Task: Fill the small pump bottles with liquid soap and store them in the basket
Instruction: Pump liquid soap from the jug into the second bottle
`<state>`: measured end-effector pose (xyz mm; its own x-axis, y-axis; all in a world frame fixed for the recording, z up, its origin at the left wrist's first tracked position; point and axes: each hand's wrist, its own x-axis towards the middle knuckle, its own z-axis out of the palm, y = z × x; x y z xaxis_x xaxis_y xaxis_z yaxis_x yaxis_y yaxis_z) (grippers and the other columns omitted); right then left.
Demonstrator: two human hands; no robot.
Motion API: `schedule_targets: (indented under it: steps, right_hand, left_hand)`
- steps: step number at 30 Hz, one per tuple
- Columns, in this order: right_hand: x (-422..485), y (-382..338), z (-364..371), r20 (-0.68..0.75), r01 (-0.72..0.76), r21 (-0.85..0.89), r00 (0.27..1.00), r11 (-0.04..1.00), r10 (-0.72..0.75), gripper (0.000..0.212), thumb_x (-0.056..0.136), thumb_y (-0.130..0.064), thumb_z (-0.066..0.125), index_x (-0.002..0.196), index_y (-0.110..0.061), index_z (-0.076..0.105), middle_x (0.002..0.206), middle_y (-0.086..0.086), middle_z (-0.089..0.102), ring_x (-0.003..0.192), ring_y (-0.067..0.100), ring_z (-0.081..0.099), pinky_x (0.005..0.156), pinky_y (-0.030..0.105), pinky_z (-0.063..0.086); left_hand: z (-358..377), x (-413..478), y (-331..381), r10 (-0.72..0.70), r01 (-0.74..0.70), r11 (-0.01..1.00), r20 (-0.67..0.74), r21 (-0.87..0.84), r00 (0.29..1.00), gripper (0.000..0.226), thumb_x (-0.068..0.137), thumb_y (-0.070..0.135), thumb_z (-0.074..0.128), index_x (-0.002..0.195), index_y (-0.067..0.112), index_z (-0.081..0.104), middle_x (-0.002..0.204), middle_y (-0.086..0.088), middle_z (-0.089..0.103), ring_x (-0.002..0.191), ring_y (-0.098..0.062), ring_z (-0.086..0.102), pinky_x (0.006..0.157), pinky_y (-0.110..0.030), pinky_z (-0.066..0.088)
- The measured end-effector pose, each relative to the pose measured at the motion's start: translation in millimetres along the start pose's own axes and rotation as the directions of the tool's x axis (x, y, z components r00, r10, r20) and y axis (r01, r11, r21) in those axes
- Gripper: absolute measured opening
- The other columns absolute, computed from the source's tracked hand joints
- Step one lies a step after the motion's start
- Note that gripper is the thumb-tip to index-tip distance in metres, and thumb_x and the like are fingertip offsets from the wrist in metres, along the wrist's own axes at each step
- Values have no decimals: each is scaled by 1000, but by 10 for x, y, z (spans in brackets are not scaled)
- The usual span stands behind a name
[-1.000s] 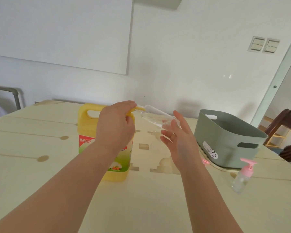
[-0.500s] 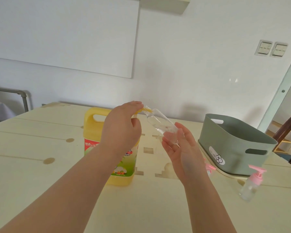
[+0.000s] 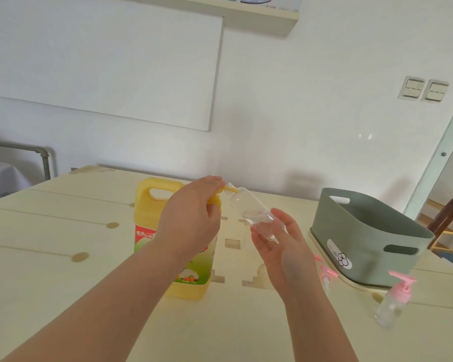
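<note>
A big yellow soap jug [image 3: 152, 218] with a handle stands on the table, mid-left. My left hand [image 3: 191, 223] rests on its top, fingers pressing the yellow pump spout. My right hand [image 3: 280, 244] holds a small clear bottle [image 3: 251, 212] without a cap, tilted, its neck against the spout; a little clear liquid lies inside. A grey-green basket [image 3: 361, 246] sits on the right. In front of it stands another small bottle with a pink pump [image 3: 392, 301]. A loose pink pump head [image 3: 326, 275] lies beside the basket, partly hidden by my right wrist.
The pale wooden table [image 3: 63, 283] runs to a white wall. A cream tray edge [image 3: 356, 284] shows under the basket. A dark wooden chair [image 3: 450, 212] stands at the far right, a metal rail [image 3: 19, 150] at the far left.
The small bottle has tipped to a steeper angle against the spout, and my right hand has slid lower along it. The view has tilted upward a little.
</note>
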<state>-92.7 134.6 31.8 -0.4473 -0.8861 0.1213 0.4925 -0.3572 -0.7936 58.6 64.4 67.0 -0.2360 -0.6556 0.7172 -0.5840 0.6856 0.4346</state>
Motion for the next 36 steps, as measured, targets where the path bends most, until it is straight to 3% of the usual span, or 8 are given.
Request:
schedule_targets:
  steps: [4, 13, 18, 24, 29, 36]
  right_hand:
    - [18, -43, 36, 27, 38, 9, 999, 999, -38, 17, 96, -5, 51, 103, -16, 62, 115, 15, 61, 88, 28, 64, 82, 33, 51]
    - [-7, 54, 46, 32, 63, 110, 997, 992, -67, 20, 94, -1, 48, 104, -14, 59, 121, 14, 57, 100, 29, 61, 81, 30, 53]
    - [-41, 89, 59, 2, 73, 116, 997, 991, -73, 20, 94, 1, 46, 101, -13, 59, 113, 11, 60, 94, 26, 62, 75, 25, 56]
    - [-70, 51, 78, -14, 70, 70, 998, 995, -69, 19, 95, 0, 47, 101, -13, 60, 114, 11, 61, 99, 26, 64, 76, 26, 54]
    - [-119, -7, 110, 1, 59, 71, 998, 996, -59, 19, 96, -5, 47, 101, -14, 62, 113, 9, 66, 103, 26, 65, 77, 26, 57]
    - [-146, -34, 144, -4, 64, 78, 998, 995, -64, 23, 99, -8, 44, 103, -15, 66, 109, 6, 70, 103, 24, 66, 78, 25, 58]
  left_hand:
    - [-72, 102, 37, 4, -4, 1000, 17, -7, 1000, 48, 86, 6, 46, 128, 26, 56, 136, 17, 49, 127, 2, 39, 89, 8, 7]
    - [143, 21, 75, -94, 72, 983, -131, -169, 987, 46, 81, -2, 48, 118, 20, 65, 125, 13, 59, 122, -3, 48, 99, -16, 36]
    - [219, -20, 32, -91, 67, 986, -152, -156, 984, 46, 79, -5, 49, 115, 16, 67, 122, 7, 63, 119, -9, 52, 96, -14, 32]
    - [68, 1, 48, -89, 83, 990, -46, -116, 995, 45, 84, 1, 47, 121, 21, 63, 128, 12, 58, 121, -3, 49, 96, -9, 29]
    - [-83, 130, 106, -183, 182, 969, 11, -170, 983, 41, 86, 8, 47, 115, 30, 65, 122, 19, 60, 92, 2, 53, 83, -9, 36]
    - [-87, 123, 121, -111, 113, 988, 23, -109, 994, 46, 86, 7, 45, 124, 29, 60, 133, 20, 52, 125, 5, 41, 97, -9, 29]
